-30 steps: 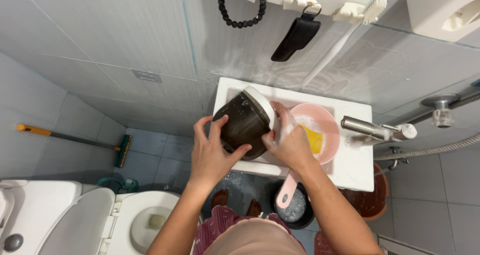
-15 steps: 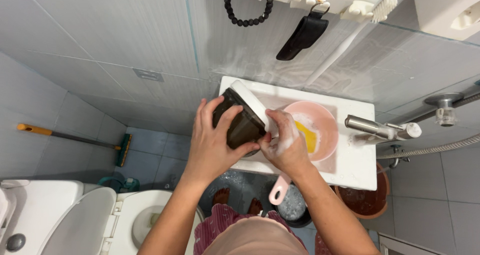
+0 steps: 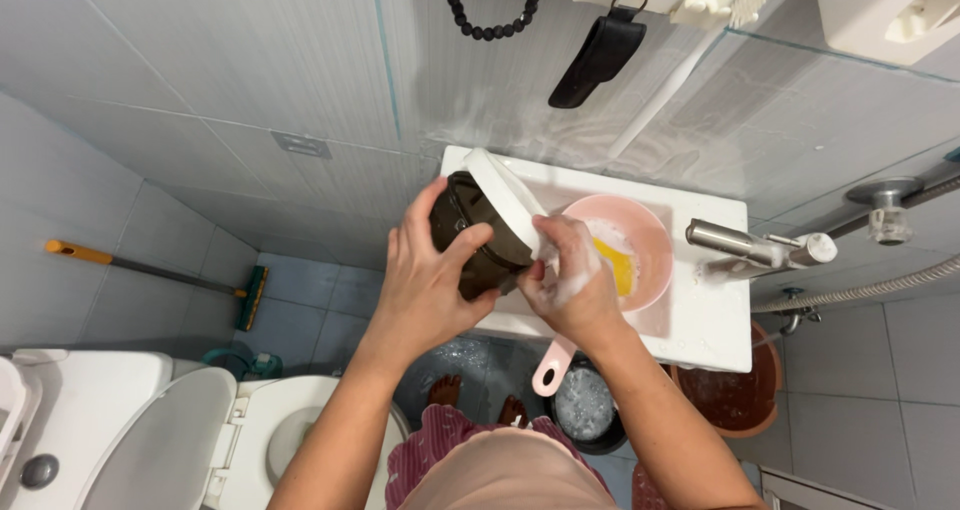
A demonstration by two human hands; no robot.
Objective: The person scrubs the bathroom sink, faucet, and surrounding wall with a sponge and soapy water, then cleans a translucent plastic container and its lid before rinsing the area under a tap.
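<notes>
Scrubbing now: my left hand [image 3: 425,290] is wrapped tight round the dark pot [image 3: 478,238], tilted over the white sink [image 3: 715,315], while my soapy right hand [image 3: 570,290] closes on its pale rim [image 3: 505,202]. Next move, I reckon, needs a firm, steady hold because suds make it slippery.

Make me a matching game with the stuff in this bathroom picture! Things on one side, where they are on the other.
Things:
1. dark pot
2. pink bowl
3. black bead string
4. orange-handled mop

Places:
A. hanging on the wall
B. lying on the floor by the wall
C. held between the left hand and the soapy right hand
D. sitting in the white sink

Pairs: 1-C, 2-D, 3-A, 4-B
</notes>
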